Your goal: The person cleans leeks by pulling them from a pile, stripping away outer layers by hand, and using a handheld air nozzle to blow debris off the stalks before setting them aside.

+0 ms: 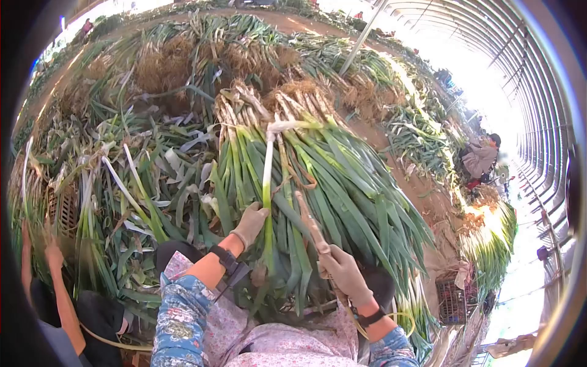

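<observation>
My gloved left hand [251,225] is closed around a leek [268,162], its white stem pointing away from me. At the top, that stem meets another pale piece lying crosswise. In my gloved right hand [347,274] is a slim brownish wand [312,223], tilted up and to the left. A yellowish hose [402,315] shows near the right wrist, partly hidden. Beneath both hands spreads a large pile of leeks [354,165], roots away from me and green leaves toward my lap.
Loose peeled leaves [177,165] cover the ground on the left, beside a co-worker's bare arms [61,287]. More leek bundles [165,64] lie behind the pile. A plastic crate [454,300] stands at right, and another person [481,158] sits farther off under the arched frame [520,61].
</observation>
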Available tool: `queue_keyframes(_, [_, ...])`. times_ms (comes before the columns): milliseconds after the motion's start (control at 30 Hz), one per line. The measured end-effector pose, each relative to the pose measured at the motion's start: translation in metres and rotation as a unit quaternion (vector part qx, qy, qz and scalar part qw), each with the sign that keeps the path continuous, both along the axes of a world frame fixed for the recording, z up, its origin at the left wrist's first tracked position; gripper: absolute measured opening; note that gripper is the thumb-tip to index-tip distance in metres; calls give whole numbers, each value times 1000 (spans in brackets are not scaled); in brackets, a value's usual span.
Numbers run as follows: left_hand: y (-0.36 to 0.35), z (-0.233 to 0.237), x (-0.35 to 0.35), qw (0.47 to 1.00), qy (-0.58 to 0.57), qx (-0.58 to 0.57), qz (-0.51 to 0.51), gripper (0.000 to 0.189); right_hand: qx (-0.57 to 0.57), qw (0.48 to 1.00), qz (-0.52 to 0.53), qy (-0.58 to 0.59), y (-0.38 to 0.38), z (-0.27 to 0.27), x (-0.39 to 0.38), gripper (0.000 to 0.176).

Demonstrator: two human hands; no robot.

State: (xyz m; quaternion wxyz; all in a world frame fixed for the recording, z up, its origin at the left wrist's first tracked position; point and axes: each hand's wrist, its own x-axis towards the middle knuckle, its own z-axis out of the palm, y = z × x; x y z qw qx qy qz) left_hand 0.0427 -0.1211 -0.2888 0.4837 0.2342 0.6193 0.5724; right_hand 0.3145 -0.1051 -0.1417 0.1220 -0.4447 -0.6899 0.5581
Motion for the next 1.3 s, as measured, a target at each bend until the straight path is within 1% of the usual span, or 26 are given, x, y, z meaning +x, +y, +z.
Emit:
queue_keyframes(33, [2,-3,-2,1000,-18,5,6,31,25,998,31,-45,2,-5,-11,23])
queue_keyframes(100, [2,-12,-2,999,-44,11,8,30,68,994,58,-67,12,-14,-34,39])
queue_keyframes(133, [-1,-6,1,998,-61,7,17,30,91,990,69,-80,19,-16,-45,47])
queue_keyframes(167, [-2,-5,3,996,-80,4,25,30,77,993,54,-77,28,-14,-60,49])
queue_keyframes(200, [-2,-10,3,999,-41,6,9,28,64,995,38,-73,40,-11,-78,50])
queue_keyframes(233, [-3,-10,5,998,-64,7,9,27,50,996,23,-69,52,-8,-93,52])
queue_keyframes(267, [-4,-4,6,996,-85,8,11,26,144,986,69,-53,71,-19,-103,50])
queue_keyframes(300, [-5,2,6,994,-104,10,14,25,235,964,116,-36,93,-37,-114,49])
queue_keyframes(400, [-8,6,3,991,-132,4,15,23,366,900,229,-59,144,-67,-153,49])
queue_keyframes(467, [-10,6,1,990,-139,9,16,22,289,937,173,-91,166,-73,-182,50])
queue_keyframes(533, [-12,8,1,988,-149,21,20,19,200,966,102,-125,178,-74,-208,55])
queue_keyframes(633, [-14,12,2,984,-173,31,22,18,137,978,69,-144,185,-71,-233,55])
queue_keyframes(667, [-15,14,1,981,-191,27,21,17,135,977,68,-153,188,-72,-239,54])
queue_keyframes(767, [-17,10,-1,980,-195,21,15,17,129,974,62,-173,193,-70,-253,50])
queue_keyframes(800, [-18,9,-3,976,-215,21,1,20,119,979,61,-153,192,-69,-253,51])
queue_keyframes(867, [-20,6,-6,967,-253,21,-29,28,168,974,57,-139,199,-81,-255,53])
queue_keyframes(900, [-22,5,-5,962,-270,26,-26,29,193,971,54,-131,202,-86,-256,55])
queue_keyframes(933, [-25,7,-5,957,-286,30,-24,31,135,980,32,-141,192,-69,-257,52])
queue_keyframes(1033, [-26,3,-6,926,-371,50,-43,36,95,990,16,-99,186,-71,-247,48])
queue_keyframes(1067, [-29,0,-9,912,-403,57,-44,38,63,990,35,-119,173,-58,-244,45])
queue_keyframes(1100, [-32,3,-8,912,-395,98,-51,43,82,993,33,-73,167,-67,-235,42])
queue_keyframes(1133, [-32,7,-6,929,-349,119,-40,44,57,998,34,-10,158,-65,-226,37])
queue_keyframes(1167, [-34,9,-6,942,-303,138,-31,46,40,999,23,16,147,-60,-215,35])
queue_keyframes(1200, [-41,13,-11,951,-272,144,13,46,7,999,5,47,130,-48,-205,38])
queue_keyframes(1267, [-46,28,-22,961,-214,159,80,46,-4,999,1,38,105,-26,-183,39])
queue_keyframes(1300, [-56,28,-40,961,-192,187,74,47,-24,999,9,47,92,-24,-171,38])
